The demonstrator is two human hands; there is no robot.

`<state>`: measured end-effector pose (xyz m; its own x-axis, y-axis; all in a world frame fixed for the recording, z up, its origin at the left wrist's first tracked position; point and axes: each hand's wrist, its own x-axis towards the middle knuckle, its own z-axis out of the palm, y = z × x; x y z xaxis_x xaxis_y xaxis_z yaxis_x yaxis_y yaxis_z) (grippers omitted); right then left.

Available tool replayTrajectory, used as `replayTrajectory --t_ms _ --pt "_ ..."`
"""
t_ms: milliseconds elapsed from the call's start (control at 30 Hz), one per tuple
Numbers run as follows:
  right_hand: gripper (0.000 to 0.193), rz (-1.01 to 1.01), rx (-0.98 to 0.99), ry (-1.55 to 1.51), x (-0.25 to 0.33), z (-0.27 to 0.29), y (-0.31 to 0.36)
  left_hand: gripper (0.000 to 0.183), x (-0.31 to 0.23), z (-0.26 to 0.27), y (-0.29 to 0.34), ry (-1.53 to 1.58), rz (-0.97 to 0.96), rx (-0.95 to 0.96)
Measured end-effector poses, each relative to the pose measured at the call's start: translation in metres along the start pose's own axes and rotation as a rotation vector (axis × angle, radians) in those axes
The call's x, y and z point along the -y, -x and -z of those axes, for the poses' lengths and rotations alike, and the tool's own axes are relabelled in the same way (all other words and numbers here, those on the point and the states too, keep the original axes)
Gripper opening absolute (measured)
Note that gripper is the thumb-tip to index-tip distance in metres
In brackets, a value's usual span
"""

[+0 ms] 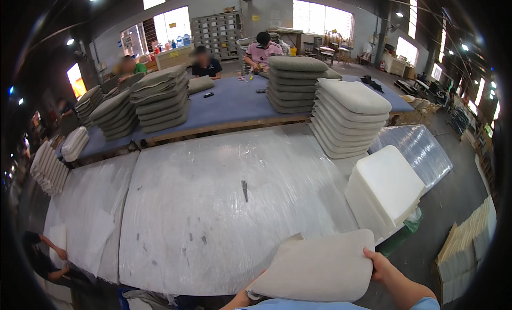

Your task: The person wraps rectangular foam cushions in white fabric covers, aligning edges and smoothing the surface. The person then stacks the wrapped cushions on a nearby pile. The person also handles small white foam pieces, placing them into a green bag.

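A light grey fabric seat cushion (pixel 322 264) is tilted in front of me, close to my body at the near edge of the plastic-covered table (pixel 181 203). My right hand (pixel 380 264) grips its right edge, the thumb on the upper face and the other fingers out of sight beneath. At its left edge, my left hand (pixel 256 280) holds the cushion from below and is mostly hidden by it. Loose fabric hangs at the cushion's lower left corner. Beyond my right hand stands a stack of white foam pads (pixel 386 184).
Light grey cushions (pixel 352 118) and darker ones (pixel 296 86) rise in stacks. A blue-topped table (pixel 229 105) runs behind, with people seated at its far side. Another person's hands (pixel 63 256) work at the left. Foam pieces (pixel 464 246) are piled at right.
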<state>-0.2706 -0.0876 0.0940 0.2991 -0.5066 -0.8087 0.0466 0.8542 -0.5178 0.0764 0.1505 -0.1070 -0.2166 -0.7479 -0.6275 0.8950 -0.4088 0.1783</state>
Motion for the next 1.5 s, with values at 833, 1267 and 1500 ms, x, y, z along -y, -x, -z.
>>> replayTrajectory --t_ms 833,1267,1500 --pt "0.062 0.829 0.470 -0.545 0.319 0.040 -0.093 0.075 -0.171 -0.431 -0.099 -0.038 -1.016 0.573" --pt "0.057 1.041 0.466 -0.851 0.683 -0.094 -0.248 0.064 0.039 -0.246 -0.074 0.016 -0.951 -0.514" --pt "0.060 0.904 0.107 -0.820 0.684 -0.126 -0.333 0.057 0.107 -0.212 -0.073 0.295 -0.870 -0.653"
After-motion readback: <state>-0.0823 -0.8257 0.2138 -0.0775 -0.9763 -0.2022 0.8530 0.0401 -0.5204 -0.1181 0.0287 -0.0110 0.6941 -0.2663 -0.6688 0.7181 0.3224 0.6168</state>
